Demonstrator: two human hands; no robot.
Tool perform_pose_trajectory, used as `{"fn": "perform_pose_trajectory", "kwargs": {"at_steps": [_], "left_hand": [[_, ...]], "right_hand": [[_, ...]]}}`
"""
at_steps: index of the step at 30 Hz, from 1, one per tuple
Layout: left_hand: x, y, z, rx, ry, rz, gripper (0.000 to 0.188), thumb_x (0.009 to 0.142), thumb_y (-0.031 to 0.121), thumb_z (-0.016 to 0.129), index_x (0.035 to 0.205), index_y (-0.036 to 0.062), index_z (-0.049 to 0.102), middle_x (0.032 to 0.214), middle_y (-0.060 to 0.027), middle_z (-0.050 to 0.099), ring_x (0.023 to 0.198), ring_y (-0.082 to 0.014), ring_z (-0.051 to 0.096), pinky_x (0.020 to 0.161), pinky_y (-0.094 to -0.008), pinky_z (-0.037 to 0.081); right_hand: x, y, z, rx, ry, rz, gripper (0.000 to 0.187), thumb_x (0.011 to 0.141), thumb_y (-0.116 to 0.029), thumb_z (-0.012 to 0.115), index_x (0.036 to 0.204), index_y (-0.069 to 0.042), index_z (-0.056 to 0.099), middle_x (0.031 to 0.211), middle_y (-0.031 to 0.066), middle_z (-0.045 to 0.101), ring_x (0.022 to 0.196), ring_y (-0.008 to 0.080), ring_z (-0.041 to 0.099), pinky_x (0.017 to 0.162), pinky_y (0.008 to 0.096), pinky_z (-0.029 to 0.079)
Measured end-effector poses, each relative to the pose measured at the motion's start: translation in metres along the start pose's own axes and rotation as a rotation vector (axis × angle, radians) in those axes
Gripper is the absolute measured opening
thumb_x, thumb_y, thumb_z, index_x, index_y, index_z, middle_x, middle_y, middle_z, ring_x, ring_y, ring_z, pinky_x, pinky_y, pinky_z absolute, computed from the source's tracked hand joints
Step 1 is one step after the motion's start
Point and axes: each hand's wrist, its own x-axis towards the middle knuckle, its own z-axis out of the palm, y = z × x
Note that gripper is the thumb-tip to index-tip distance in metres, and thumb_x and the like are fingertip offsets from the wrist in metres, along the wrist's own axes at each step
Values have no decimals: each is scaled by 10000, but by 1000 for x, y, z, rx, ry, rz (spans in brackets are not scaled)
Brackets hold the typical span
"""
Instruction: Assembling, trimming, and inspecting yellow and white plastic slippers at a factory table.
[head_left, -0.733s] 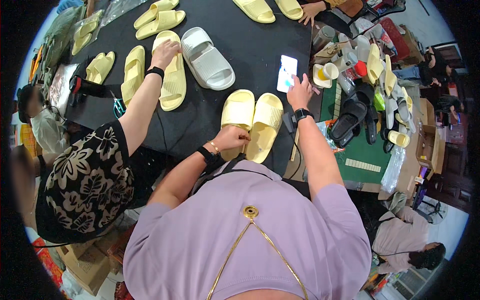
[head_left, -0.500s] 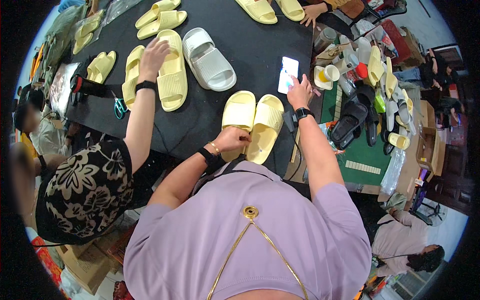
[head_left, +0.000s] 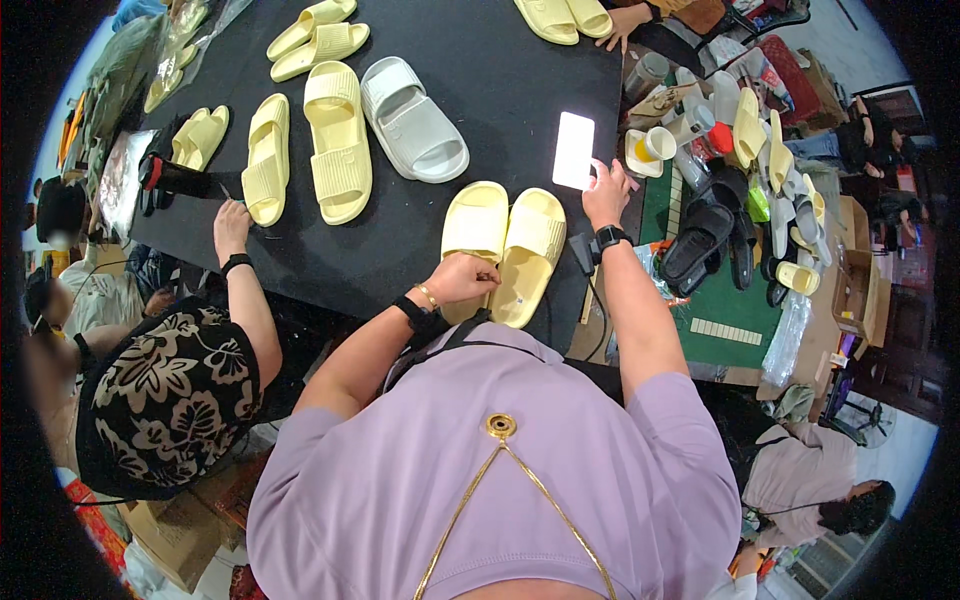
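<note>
A pair of pale yellow slide sandals lies in front of me on the black table. My left hand (head_left: pixel 465 278) is closed, fingers curled, over the heel end of the left sandal (head_left: pixel 474 222); whatever is in those fingers is hidden. Beside it the right sandal (head_left: pixel 531 255) shows its bare footbed. Farther right, my right hand (head_left: pixel 606 198) has its fingers apart at the lower right edge of a phone (head_left: pixel 574 152) with a bright white screen. The phone appears to lie flat on the table.
Left of the phone are a grey slide sandal (head_left: pixel 415 120) and more yellow ones (head_left: pixel 338 150). A co-worker's hand (head_left: pixel 231 225) is at the table's left edge. Cups (head_left: pixel 656 146) and black sandals (head_left: pixel 700 242) crowd the right side. Another person's hand (head_left: pixel 630 22) rests at the far edge.
My right hand has drawn back from the phone's screen to its edge, and the screen has turned plain white. The co-worker's hand has moved from the yellow sandals to the scissors' place. My left hand stays.
</note>
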Motion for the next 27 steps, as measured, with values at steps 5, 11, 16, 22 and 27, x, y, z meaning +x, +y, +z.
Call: {"fn": "perform_pose_trajectory", "kwargs": {"at_steps": [5,11,16,22,27], "left_hand": [[1,2,-2,28,-13,34,181,782,204,685,907,83,737,837,-82,718,755,-246,686,708,-336,535],[-1,5,-4,60,-34,-6,180,788,205,692,917,88,736,850,-85,717,777,-251,686,732,-343,533],[0,1,-3,62,-24,28,175,791,201,691,917,88,736,852,-86,718,777,-252,686,734,-344,533],[0,6,-5,20,-35,-17,179,790,192,689,920,79,738,840,-90,718,758,-243,688,709,-336,533],[1,6,-6,-18,-44,-27,191,795,201,676,922,71,736,819,-90,718,731,-234,687,685,-339,529]], "right_hand": [[12,2,3,-23,19,-62,389,867,-159,612,1254,-182,588,1425,154,413,1309,370,372,1046,516,349],[27,-14,-1,-83,-81,-59,417,882,-208,610,1297,-189,569,1475,157,350,1346,358,332,1065,536,319],[29,-23,-10,-63,-166,-19,431,889,-222,608,1317,-194,559,1491,160,328,1361,357,313,1080,540,301],[22,-4,0,-1,-20,-94,405,873,-197,614,1276,-171,581,1437,178,401,1310,375,376,1078,508,315],[-17,8,-7,162,13,-82,377,846,-115,615,1223,-127,605,1359,204,470,1259,390,421,1071,466,321]]}}
